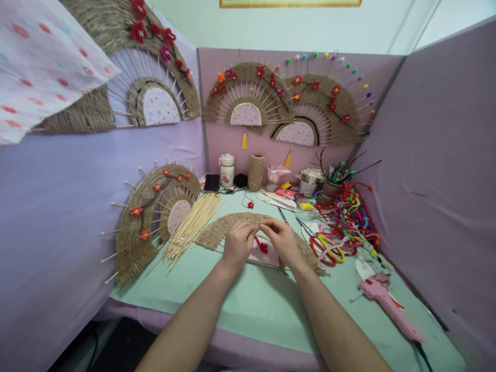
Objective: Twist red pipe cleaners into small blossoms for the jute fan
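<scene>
Both hands pinched over the half-round fan, red flower just below, between them

Left hand (239, 244) and right hand (283, 242) meet fingertip to fingertip, or nearly, above the twine-woven fan (223, 226). Each is closed to a thumb-and-finger pinch. Anything gripped is too small to make out; can't tell which hand, if either, has the flower's stem.

Red fuzzy flower (263, 247) sits nearer the person than the pinch point, over the fan's pale half-round centre panel (253, 254). Its short red stem slants from upper left down to the bloom at lower right. Stem's upper end is nearer the left hand's fingers; the bloom lies in the gap between the hands. Hanging or resting on the panel: unclear.

Fan lies on the green-covered tabletop (248, 299), long axis left-right, arch away from the person, straight edge toward them. Hands cover part of it.

Around: bundle of thin sticks (194, 227) left of the fan, scissors (323, 250) just beside its right end, colourful pipe cleaners (351, 217) beyond, pink glue gun (391, 305) well off right.
</scene>
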A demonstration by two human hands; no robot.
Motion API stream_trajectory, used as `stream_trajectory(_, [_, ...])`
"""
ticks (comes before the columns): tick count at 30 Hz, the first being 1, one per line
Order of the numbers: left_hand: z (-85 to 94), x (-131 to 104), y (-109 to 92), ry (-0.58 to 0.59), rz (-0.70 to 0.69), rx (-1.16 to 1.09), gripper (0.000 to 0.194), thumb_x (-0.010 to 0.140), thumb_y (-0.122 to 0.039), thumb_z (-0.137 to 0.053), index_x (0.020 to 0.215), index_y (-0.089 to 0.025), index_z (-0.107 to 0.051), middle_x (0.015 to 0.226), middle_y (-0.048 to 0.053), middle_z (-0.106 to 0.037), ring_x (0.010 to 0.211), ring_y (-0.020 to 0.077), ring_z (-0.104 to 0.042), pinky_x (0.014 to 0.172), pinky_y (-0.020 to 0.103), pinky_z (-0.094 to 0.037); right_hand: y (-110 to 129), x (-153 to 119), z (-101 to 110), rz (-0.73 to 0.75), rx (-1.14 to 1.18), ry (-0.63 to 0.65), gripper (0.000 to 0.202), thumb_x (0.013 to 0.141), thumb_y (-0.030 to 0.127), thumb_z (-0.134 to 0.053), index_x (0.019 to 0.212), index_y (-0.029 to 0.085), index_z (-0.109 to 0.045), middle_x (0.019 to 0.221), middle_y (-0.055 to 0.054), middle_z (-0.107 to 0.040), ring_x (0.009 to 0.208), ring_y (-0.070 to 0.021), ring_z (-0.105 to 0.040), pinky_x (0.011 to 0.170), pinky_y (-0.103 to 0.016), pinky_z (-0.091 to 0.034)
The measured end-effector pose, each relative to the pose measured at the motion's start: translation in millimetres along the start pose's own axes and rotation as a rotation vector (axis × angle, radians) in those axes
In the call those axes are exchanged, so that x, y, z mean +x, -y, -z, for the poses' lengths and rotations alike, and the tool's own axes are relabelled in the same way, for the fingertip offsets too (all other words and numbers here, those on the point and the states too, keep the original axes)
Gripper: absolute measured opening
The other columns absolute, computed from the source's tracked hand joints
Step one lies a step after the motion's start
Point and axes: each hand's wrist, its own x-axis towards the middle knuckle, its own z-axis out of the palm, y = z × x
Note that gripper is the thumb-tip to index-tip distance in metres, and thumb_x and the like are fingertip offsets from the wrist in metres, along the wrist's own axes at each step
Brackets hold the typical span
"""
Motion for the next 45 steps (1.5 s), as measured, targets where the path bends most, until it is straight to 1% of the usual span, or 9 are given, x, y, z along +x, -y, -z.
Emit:
stream_trajectory(3, [-0.3, 4.4, 1.4, -0.077, 0.2, -0.177, 0.011, 0.074, -0.026, -0.062, 0.073, -0.019, -0.071, 0.076, 0.006, -0.068, 0.076, 0.0176, -0.059, 0.075, 0.03, -0.044, 2.2, 0.6, 1.2, -0.008, 0.06, -0.012, 0.027, 0.075, 0.038, -0.06, 0.094, 0.02, -0.066, 0.094, -0.005, -0.068, 0.086, -0.0186, -0.061, 0.079, -0.031, -0.046])
stream_trajectory(6, [-1.7, 7.9, 3.2, -0.06, 0.415, -0.428, 0.015, 0.067, -0.029, -0.068, 0.072, -0.016, -0.071, 0.071, 0.005, -0.068, 0.07, 0.0164, -0.06, 0.07, 0.028, -0.046, 3.3, 0.6, 1.7, 0.01, 0.079, 0.051, 0.024, 0.078, 0.036, -0.057, 0.093, 0.021, -0.067, 0.098, -0.005, -0.067, 0.09, -0.0183, -0.06, 0.082, -0.031, -0.045])
stream_trajectory(10, [-3.7, 8.2, 0.8, 0.008, 0.51, -0.601, 0.019, 0.062, -0.032, -0.072, 0.068, -0.015, -0.071, 0.07, 0.005, -0.069, 0.067, 0.0151, -0.06, 0.068, 0.027, -0.046, 2.9, 0.1, 1.5, 0.052, 0.118, 0.122, 0.017, 0.078, 0.032, -0.059, 0.087, 0.02, -0.068, 0.093, -0.005, -0.065, 0.087, -0.0171, -0.058, 0.079, -0.029, -0.045])
stream_trajectory(22, [-1.6, 7.0, -3.6, 0.198, 0.57, -0.557, 0.028, 0.064, -0.04, -0.07, 0.062, -0.012, -0.068, 0.057, 0.001, -0.061, 0.057, 0.0103, -0.051, 0.058, 0.022, -0.039, -4.8, 0.3, 5.5, -0.04, 0.25, 0.199, 0.017, 0.071, 0.035, -0.064, 0.075, 0.019, -0.065, 0.077, -0.001, -0.059, 0.072, -0.0144, -0.055, 0.068, -0.027, -0.044])
stream_trajectory(26, [0.6, 8.1, -3.2, 0.265, 0.548, -0.462, 0.027, 0.065, -0.039, -0.068, 0.062, -0.012, -0.067, 0.056, 0.001, -0.061, 0.056, 0.0107, -0.051, 0.056, 0.023, -0.038, -4.6, 1.3, 5.6, -0.029, 0.226, 0.166, 0.019, 0.074, 0.037, -0.061, 0.075, 0.018, -0.062, 0.077, -0.001, -0.059, 0.072, -0.0139, -0.053, 0.068, -0.026, -0.044])
stream_trajectory(30, [2.5, 10.5, 2.4, 0.14, 0.506, -0.405, 0.024, 0.066, -0.034, -0.067, 0.079, -0.014, -0.068, 0.071, 0.004, -0.067, 0.066, 0.0144, -0.059, 0.061, 0.025, -0.044, -6.6, 3.2, 6.0, 0.012, 0.035, 0.081, 0.018, 0.079, 0.036, -0.056, 0.077, 0.018, -0.06, 0.075, -0.001, -0.061, 0.07, -0.0149, -0.054, 0.066, -0.026, -0.043])
stream_trajectory(33, [1.6, 11.0, 5.4, 0.078, 0.429, -0.441, 0.031, 0.067, -0.031, -0.067, 0.094, -0.015, -0.064, 0.084, 0.006, -0.068, 0.078, 0.0166, -0.062, 0.068, 0.027, -0.048, -9.6, 3.0, 4.9, 0.146, -0.22, 0.013, 0.015, 0.081, 0.031, -0.053, 0.077, 0.019, -0.061, 0.077, -0.003, -0.063, 0.073, -0.0167, -0.056, 0.069, -0.028, -0.042])
stream_trajectory(38, [-3.9, 8.8, 6.6, 0.14, 0.411, -0.353, 0.023, 0.066, -0.028, -0.068, 0.084, -0.014, -0.065, 0.078, 0.006, -0.068, 0.073, 0.0158, -0.062, 0.066, 0.027, -0.049, -11.8, -1.3, 1.0, 0.387, -0.58, 0.042, 0.019, 0.087, 0.023, -0.044, 0.081, 0.02, -0.062, 0.078, -0.005, -0.062, 0.078, -0.0188, -0.055, 0.07, -0.03, -0.04])
stream_trajectory(45, [-5.5, 7.8, 13.9, 0.106, 0.415, -0.35, 0.017, 0.068, -0.028, -0.065, 0.077, -0.014, -0.065, 0.073, 0.005, -0.067, 0.069, 0.0152, -0.062, 0.063, 0.025, -0.049, -11.0, -5.0, 0.3, 0.445, -0.709, 0.074, 0.019, 0.089, 0.022, -0.043, 0.083, 0.02, -0.061, 0.078, -0.006, -0.062, 0.077, -0.0195, -0.054, 0.068, -0.031, -0.04])
